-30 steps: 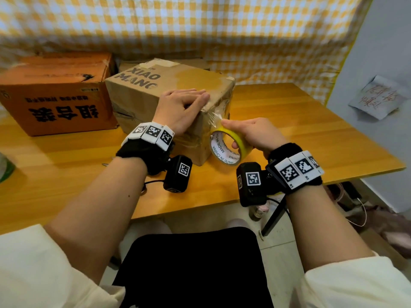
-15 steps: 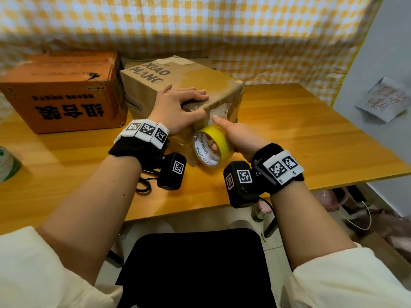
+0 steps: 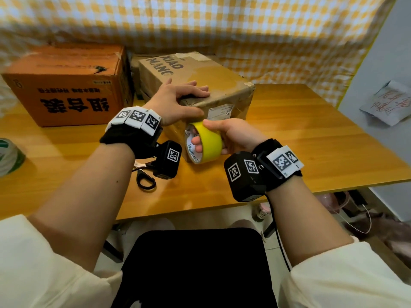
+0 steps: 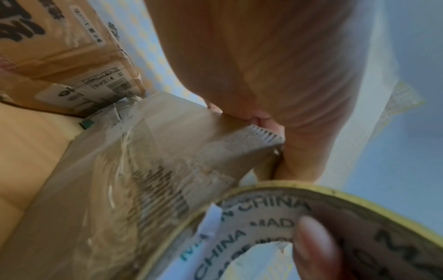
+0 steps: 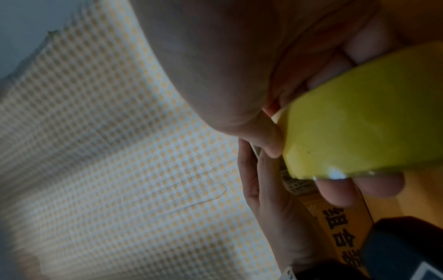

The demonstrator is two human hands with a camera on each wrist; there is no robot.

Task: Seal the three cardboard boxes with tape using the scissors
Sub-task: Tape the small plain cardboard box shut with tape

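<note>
A brown box (image 3: 206,85) marked XIAO MANG stands at the middle of the wooden table (image 3: 311,141). My left hand (image 3: 178,101) presses flat on its top near edge, with the thumb down the front face. Against that front face my right hand (image 3: 224,136) grips a yellow tape roll (image 3: 206,143), fingers through the core. The left wrist view shows the roll (image 4: 263,217) close to the box's corner (image 4: 143,151). An orange box (image 3: 73,85) stands to the left. Black-handled scissors (image 3: 144,178) lie on the table under my left wrist.
Part of another brown box (image 3: 135,63) shows behind, between the two boxes. A green-and-white object (image 3: 9,156) sits at the table's left edge. A yellow checked cloth (image 3: 222,30) hangs behind. The table's front edge runs just below my wrists.
The right hand has brought the tape roll left, up to the box's front face by my left thumb. The brown box has turned slightly, and the scissors have come into view.
</note>
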